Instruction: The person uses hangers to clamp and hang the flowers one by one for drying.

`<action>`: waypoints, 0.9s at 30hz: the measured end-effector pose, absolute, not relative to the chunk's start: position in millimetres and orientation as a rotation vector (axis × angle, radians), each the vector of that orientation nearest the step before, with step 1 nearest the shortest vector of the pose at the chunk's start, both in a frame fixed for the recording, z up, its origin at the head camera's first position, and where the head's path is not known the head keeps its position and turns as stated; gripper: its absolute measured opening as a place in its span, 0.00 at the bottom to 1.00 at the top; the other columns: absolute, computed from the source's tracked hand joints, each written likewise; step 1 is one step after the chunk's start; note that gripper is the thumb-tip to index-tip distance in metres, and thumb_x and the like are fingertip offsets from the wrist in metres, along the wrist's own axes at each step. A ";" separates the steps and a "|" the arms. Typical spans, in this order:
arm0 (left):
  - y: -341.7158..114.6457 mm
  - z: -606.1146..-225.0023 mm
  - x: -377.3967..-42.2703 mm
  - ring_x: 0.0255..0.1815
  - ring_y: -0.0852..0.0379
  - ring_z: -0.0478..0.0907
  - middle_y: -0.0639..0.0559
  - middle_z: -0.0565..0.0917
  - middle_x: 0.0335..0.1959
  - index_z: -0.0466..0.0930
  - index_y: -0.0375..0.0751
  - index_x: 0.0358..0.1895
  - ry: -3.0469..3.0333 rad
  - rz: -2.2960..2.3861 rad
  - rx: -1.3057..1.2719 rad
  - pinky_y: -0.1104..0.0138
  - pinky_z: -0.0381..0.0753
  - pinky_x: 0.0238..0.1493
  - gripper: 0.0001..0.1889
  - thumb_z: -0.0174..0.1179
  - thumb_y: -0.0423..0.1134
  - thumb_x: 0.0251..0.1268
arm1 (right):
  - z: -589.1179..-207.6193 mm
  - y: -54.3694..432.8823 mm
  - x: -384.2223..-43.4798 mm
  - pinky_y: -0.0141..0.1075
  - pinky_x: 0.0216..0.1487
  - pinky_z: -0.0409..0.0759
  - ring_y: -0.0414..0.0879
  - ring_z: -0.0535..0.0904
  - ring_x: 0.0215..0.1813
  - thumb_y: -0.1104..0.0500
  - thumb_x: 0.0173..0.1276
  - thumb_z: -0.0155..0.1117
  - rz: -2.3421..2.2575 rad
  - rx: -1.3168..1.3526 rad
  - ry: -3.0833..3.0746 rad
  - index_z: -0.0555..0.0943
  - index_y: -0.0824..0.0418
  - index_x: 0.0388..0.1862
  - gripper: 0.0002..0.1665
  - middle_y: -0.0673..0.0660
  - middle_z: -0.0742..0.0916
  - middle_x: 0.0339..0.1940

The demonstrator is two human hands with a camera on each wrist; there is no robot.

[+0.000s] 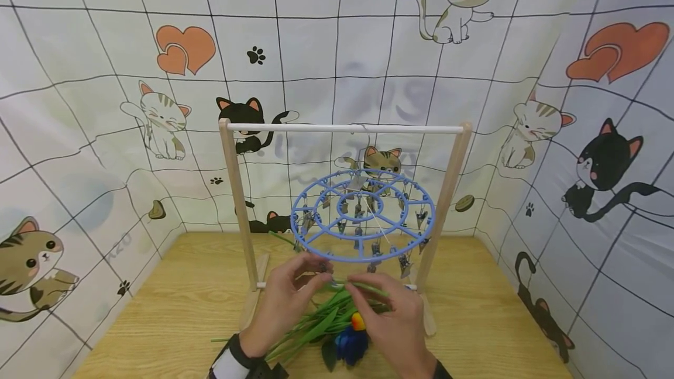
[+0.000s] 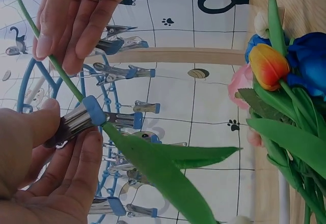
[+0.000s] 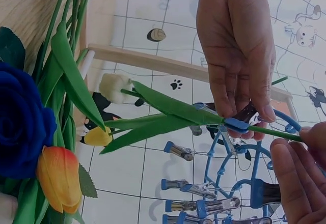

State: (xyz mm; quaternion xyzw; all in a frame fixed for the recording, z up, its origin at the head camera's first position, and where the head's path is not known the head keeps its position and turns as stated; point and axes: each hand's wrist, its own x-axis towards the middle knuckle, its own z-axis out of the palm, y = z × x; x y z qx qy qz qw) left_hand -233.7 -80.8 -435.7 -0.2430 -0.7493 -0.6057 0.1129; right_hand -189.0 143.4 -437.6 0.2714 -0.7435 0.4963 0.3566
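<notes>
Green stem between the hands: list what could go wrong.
The stem crosses the clip at its tip, and might slip out if the right hand pulls. The blue ring hangs from the white bar, so a bump from the left hand could set it swinging.

cat-printed grid backdrop (image 1: 316, 95) around a wood-grain tabletop (image 1: 174, 303)

Head view: my left hand (image 1: 292, 294) hides most of the clip (image 2: 79, 122). Left wrist view: my right hand (image 2: 84, 20), cut by the top edge, covers part of the stem (image 2: 66, 78). Right wrist view: rose (image 3: 20, 122) cropped at left. Pale patch (image 1: 359, 182) over ring (image 1: 360, 259): too small to tell.
</notes>
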 end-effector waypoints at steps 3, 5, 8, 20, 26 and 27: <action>-83.2 -436.1 -233.2 0.61 0.53 0.94 0.43 0.93 0.60 0.91 0.44 0.62 -2.189 -1.779 -0.716 0.67 0.96 0.62 0.11 0.73 0.36 0.84 | -438.4 145.5 -189.3 0.30 0.48 0.96 0.43 0.98 0.46 0.75 0.69 0.84 1.230 0.732 -1.909 0.94 0.54 0.59 0.25 0.54 0.98 0.49; -84.5 -436.3 -233.1 0.61 0.53 0.94 0.42 0.93 0.61 0.90 0.43 0.62 -2.188 -1.772 -0.720 0.67 0.96 0.61 0.11 0.73 0.37 0.85 | -439.5 147.0 -189.5 0.29 0.51 0.95 0.45 0.98 0.47 0.76 0.67 0.85 1.198 0.763 -1.891 0.94 0.56 0.59 0.26 0.56 0.98 0.49; -86.0 -436.8 -233.6 0.61 0.54 0.94 0.42 0.93 0.62 0.90 0.41 0.63 -2.188 -1.766 -0.720 0.67 0.96 0.60 0.12 0.72 0.36 0.85 | -441.8 149.5 -189.3 0.27 0.51 0.94 0.46 0.98 0.47 0.77 0.64 0.86 1.168 0.786 -1.884 0.94 0.56 0.59 0.28 0.56 0.98 0.49; -92.8 -438.3 -238.6 0.61 0.56 0.94 0.45 0.94 0.61 0.90 0.43 0.62 -2.154 -1.731 -0.717 0.65 0.97 0.61 0.09 0.71 0.34 0.86 | -451.8 159.0 -190.4 0.26 0.47 0.94 0.42 0.97 0.42 0.78 0.67 0.84 1.207 0.849 -1.902 0.94 0.53 0.55 0.26 0.54 0.97 0.46; -96.6 -439.8 -241.8 0.62 0.49 0.95 0.43 0.94 0.62 0.90 0.38 0.62 -2.140 -1.726 -0.718 0.64 0.97 0.61 0.10 0.70 0.32 0.86 | -458.7 163.7 -191.4 0.25 0.47 0.93 0.43 0.96 0.40 0.76 0.68 0.84 1.174 0.850 -1.926 0.94 0.53 0.54 0.23 0.53 0.97 0.45; -97.3 -440.1 -242.3 0.62 0.48 0.95 0.43 0.94 0.62 0.89 0.38 0.63 -2.139 -1.719 -0.718 0.64 0.97 0.61 0.10 0.70 0.32 0.86 | -459.8 164.3 -191.5 0.25 0.46 0.93 0.43 0.96 0.40 0.76 0.68 0.84 1.172 0.854 -1.928 0.94 0.53 0.54 0.23 0.53 0.97 0.44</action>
